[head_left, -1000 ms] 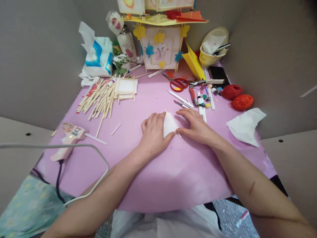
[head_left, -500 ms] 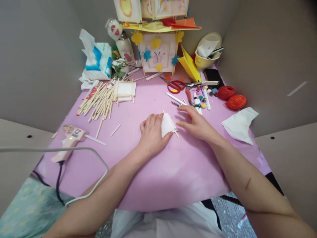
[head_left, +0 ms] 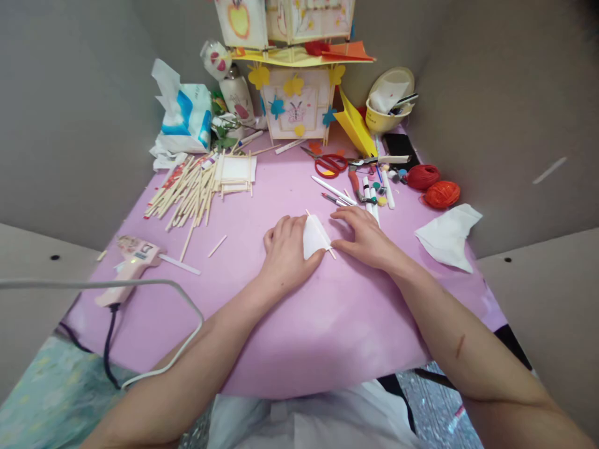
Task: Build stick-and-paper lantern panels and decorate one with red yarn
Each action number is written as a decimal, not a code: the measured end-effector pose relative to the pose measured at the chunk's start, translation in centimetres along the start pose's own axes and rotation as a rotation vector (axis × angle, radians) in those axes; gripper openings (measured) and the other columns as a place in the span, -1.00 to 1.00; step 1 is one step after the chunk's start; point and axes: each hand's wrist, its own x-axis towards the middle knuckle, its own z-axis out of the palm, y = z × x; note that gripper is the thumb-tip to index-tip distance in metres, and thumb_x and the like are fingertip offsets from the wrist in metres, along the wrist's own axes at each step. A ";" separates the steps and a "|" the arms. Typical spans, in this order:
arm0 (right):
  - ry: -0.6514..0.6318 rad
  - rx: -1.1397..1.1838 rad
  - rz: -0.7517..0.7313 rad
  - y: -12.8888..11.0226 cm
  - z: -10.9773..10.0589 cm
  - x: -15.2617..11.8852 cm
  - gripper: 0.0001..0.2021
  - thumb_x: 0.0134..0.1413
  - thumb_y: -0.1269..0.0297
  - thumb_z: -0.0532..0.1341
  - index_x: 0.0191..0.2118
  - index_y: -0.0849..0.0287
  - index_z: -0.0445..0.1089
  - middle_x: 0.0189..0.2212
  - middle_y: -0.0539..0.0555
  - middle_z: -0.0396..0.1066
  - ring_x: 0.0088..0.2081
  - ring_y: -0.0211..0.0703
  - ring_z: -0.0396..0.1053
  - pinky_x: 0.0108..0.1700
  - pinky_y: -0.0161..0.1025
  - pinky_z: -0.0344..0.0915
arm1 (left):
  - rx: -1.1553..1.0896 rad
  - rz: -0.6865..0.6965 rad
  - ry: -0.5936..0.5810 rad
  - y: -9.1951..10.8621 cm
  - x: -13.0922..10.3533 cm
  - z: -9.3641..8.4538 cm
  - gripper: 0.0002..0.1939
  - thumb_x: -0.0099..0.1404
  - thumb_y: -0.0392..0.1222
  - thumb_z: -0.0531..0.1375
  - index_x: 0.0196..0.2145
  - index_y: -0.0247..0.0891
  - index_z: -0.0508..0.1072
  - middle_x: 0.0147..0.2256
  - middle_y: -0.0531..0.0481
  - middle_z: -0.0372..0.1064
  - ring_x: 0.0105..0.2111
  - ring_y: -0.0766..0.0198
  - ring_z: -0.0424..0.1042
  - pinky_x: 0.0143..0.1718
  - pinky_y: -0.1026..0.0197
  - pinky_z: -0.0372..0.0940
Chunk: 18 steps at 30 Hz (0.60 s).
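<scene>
A small white paper panel [head_left: 315, 237] lies on the pink tabletop with a thin wooden stick [head_left: 332, 254] along its right edge. My left hand [head_left: 286, 249] rests over the panel's left part, holding it with curled fingers on the far side and the thumb at the near edge; what lies under the palm is hidden. To the right, my right hand [head_left: 362, 236] is open, its fingers spread and its thumb tip at or just beside the stick's near end. A short loose stick [head_left: 218, 246] is left of my left hand.
A glue gun [head_left: 133, 262] lies at left, its pale cable crossing above my left forearm. Sticks [head_left: 189, 190] are piled behind it. Red-handled scissors [head_left: 330, 165], pliers [head_left: 354, 182], markers and red yarn [head_left: 441, 194] lie at right. A decorated paper lantern [head_left: 297, 103] stands at the back.
My right hand has moved slightly left, its thumb coming to the stick by the panel. My left hand stays on the paper. The view has shifted slightly.
</scene>
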 end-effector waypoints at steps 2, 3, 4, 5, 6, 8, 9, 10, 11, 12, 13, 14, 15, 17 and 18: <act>-0.007 -0.003 0.003 0.0 0.2 0.0 -0.51 -0.03 0.22 0.30 0.08 0.10 0.32 0.15 0.20 0.26 0.21 0.16 0.15 0.22 0.16 0.06 | -0.001 -0.001 -0.003 0.0 0.0 0.0 -0.33 0.25 0.02 0.17 0.23 -0.24 0.10 0.20 -0.24 0.17 0.27 -0.08 0.02 0.20 -0.15 -0.05; -0.008 -0.004 0.003 -0.1 0.2 0.0 -0.51 -0.03 0.23 0.30 0.08 0.10 0.32 0.15 0.20 0.26 0.22 0.16 0.15 0.23 0.17 0.05 | -0.002 0.000 -0.003 0.0 0.0 0.1 -0.33 0.25 0.02 0.17 0.23 -0.24 0.11 0.20 -0.24 0.17 0.27 -0.08 0.02 0.21 -0.14 -0.05; -0.004 -0.002 0.001 -0.1 0.1 -0.1 -0.51 -0.03 0.24 0.30 0.08 0.10 0.32 0.15 0.20 0.26 0.22 0.16 0.15 0.23 0.17 0.04 | -0.003 0.000 -0.002 0.0 0.0 0.1 -0.33 0.25 0.02 0.17 0.23 -0.25 0.11 0.20 -0.24 0.17 0.27 -0.08 0.02 0.21 -0.14 -0.05; 0.010 0.005 -0.003 -0.2 0.0 -0.1 -0.52 -0.03 0.24 0.30 0.07 0.10 0.32 0.15 0.20 0.26 0.22 0.16 0.15 0.24 0.17 0.04 | -0.005 -0.001 -0.002 0.0 0.0 0.1 -0.33 0.24 0.02 0.17 0.23 -0.25 0.11 0.20 -0.24 0.17 0.27 -0.08 0.02 0.21 -0.14 -0.05; 0.037 0.024 -0.011 -0.3 -0.2 -0.1 -0.54 -0.02 0.25 0.29 0.06 0.10 0.33 0.15 0.20 0.26 0.22 0.14 0.15 0.24 0.16 0.05 | -0.009 -0.003 -0.001 0.1 0.1 0.0 -0.33 0.24 0.02 0.17 0.23 -0.24 0.11 0.20 -0.24 0.17 0.27 -0.08 0.02 0.21 -0.15 -0.05; 0.126 0.086 -0.033 -0.6 -0.7 -0.2 -0.59 0.04 0.24 0.26 0.05 0.10 0.33 0.14 0.20 0.26 0.22 0.08 0.16 0.24 0.09 0.07 | -0.027 -0.008 -0.013 0.2 0.1 -0.2 -0.31 0.24 0.04 0.17 0.24 -0.24 0.10 0.20 -0.24 0.17 0.27 -0.08 0.03 0.21 -0.16 -0.05; 0.175 0.119 -0.044 -0.8 -1.0 -0.3 -0.61 0.08 0.23 0.24 0.05 0.10 0.32 0.14 0.19 0.26 0.22 0.04 0.16 0.24 0.06 0.09 | -0.043 -0.007 -0.024 0.2 0.1 -0.4 -0.30 0.24 0.06 0.17 0.24 -0.23 0.09 0.21 -0.25 0.16 0.27 -0.07 0.04 0.21 -0.16 -0.04; 0.214 0.143 -0.053 -0.9 -1.2 -0.4 -0.63 0.11 0.23 0.22 0.05 0.09 0.32 0.14 0.19 0.26 0.22 0.01 0.16 0.24 0.02 0.10 | -0.062 -0.003 -0.036 0.1 0.1 -0.7 -0.27 0.23 0.09 0.17 0.25 -0.23 0.07 0.22 -0.25 0.15 0.27 -0.07 0.05 0.22 -0.16 -0.03; 0.230 0.155 -0.058 -1.0 -1.4 -0.5 -0.64 0.12 0.22 0.21 0.05 0.09 0.32 0.14 0.19 0.26 0.22 0.00 0.16 0.24 0.01 0.10 | -0.077 0.004 -0.048 -0.1 0.0 -1.0 -0.24 0.22 0.12 0.18 0.27 -0.23 0.04 0.24 -0.26 0.12 0.28 -0.06 0.04 0.22 -0.17 -0.04; 0.218 0.152 -0.060 -1.1 -1.4 -0.6 -0.63 0.11 0.21 0.22 0.05 0.09 0.32 0.14 0.19 0.25 0.23 0.00 0.15 0.25 0.01 0.09 | -0.084 0.011 -0.061 -0.3 -0.2 -1.2 -0.19 0.21 0.14 0.19 0.28 -0.23 0.00 0.27 -0.27 0.08 0.29 -0.07 0.01 0.23 -0.18 -0.05; 0.184 0.137 -0.059 -1.2 -1.4 -0.8 -0.60 0.09 0.20 0.24 0.06 0.10 0.31 0.16 0.20 0.23 0.23 0.02 0.14 0.25 0.02 0.08 | -0.082 0.016 -0.074 -0.6 -0.4 -1.5 -0.13 0.18 0.17 0.21 0.30 -0.23 -0.04 0.29 -0.28 0.03 0.31 -0.08 -0.03 0.24 -0.20 -0.07; 0.136 0.116 -0.058 -1.2 -1.2 -0.9 -0.56 0.06 0.19 0.26 0.09 0.10 0.29 0.17 0.21 0.21 0.24 0.05 0.12 0.26 0.05 0.07 | -0.071 0.018 -0.086 -1.0 -0.6 -1.7 -0.07 0.15 0.18 0.23 0.31 -0.23 -0.08 0.32 -0.29 -0.03 0.33 -0.10 -0.08 0.25 -0.22 -0.10; 0.084 0.090 -0.058 -1.3 -0.9 -1.0 -0.50 0.03 0.18 0.28 0.11 0.11 0.27 0.20 0.22 0.17 0.26 0.08 0.09 0.27 0.07 0.04 | -0.054 0.017 -0.099 -1.4 -0.8 -1.8 -0.01 0.12 0.19 0.26 0.32 -0.23 -0.11 0.33 -0.31 -0.07 0.34 -0.12 -0.12 0.26 -0.24 -0.12; -0.001 0.040 -0.062 -1.5 -0.3 -1.1 -0.39 -0.02 0.16 0.31 0.17 0.12 0.22 0.24 0.23 0.11 0.29 0.12 0.02 0.29 0.11 -0.01 | -0.026 0.011 -0.113 -2.2 -1.1 -1.9 0.04 0.09 0.18 0.28 0.34 -0.22 -0.14 0.35 -0.32 -0.11 0.35 -0.15 -0.17 0.26 -0.26 -0.14; -0.025 0.020 -0.065 -1.7 0.0 -1.1 -0.36 -0.04 0.15 0.32 0.19 0.13 0.20 0.25 0.24 0.09 0.30 0.13 0.00 0.29 0.11 -0.02 | -0.021 0.009 -0.114 -2.4 -1.2 -1.9 0.03 0.09 0.17 0.28 0.34 -0.22 -0.14 0.34 -0.32 -0.10 0.35 -0.15 -0.16 0.26 -0.26 -0.14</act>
